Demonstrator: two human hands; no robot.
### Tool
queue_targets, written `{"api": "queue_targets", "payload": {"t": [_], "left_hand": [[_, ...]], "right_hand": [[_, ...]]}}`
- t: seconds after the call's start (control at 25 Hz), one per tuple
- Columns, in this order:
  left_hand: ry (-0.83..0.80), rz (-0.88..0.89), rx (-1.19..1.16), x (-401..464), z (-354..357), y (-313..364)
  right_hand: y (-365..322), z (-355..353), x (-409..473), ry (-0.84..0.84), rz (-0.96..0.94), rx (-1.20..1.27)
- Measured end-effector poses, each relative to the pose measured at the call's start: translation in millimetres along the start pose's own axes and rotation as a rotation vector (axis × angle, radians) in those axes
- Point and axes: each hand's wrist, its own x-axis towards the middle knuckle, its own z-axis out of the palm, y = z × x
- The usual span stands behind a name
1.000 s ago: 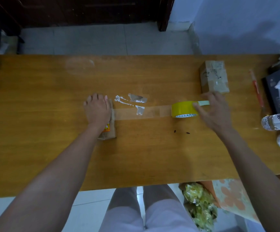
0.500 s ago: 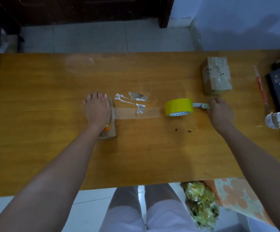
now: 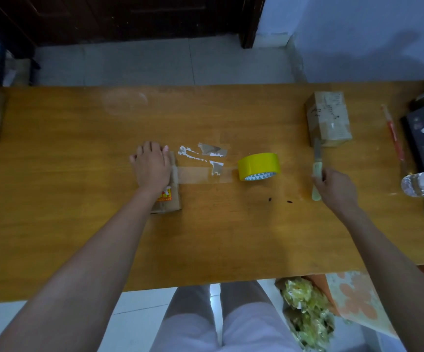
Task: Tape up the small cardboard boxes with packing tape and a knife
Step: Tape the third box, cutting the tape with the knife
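On the wooden table (image 3: 78, 237), the left hand (image 3: 152, 166) presses flat on a small cardboard box (image 3: 171, 196), from which a clear tape strip (image 3: 200, 175) runs to the yellow tape roll (image 3: 257, 166). Right of the roll, the right hand (image 3: 336, 188) grips a knife (image 3: 316, 168) by its pale handle, blade pointing toward a second taped box (image 3: 329, 118).

At frame centre I see my left hand (image 3: 152, 166) pressing flat on a small brown cardboard box (image 3: 172, 196). A clear strip of tape (image 3: 200, 175) runs rightward from it to the yellow roll of packing tape (image 3: 258, 165). Right of centre, my right hand (image 3: 337, 187) grips a pale-handled knife (image 3: 316, 171), its blade pointing towards a second taped cardboard box (image 3: 329, 118) at upper right on the wooden table (image 3: 78, 199).
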Motion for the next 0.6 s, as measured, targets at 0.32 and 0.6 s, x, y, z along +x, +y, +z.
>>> {"api": "queue_targets", "payload": {"t": [0.32,0.6], "left_hand": [[-0.001,-0.023,-0.027,-9,-2,-10],[-0.040,-0.012,0.054,-13,-4,-10]], "right_hand": [[-136,-1,-83,-0.010,-0.209,0.471],[-215,62,-101,-0.146,-0.262,0.333]]}}
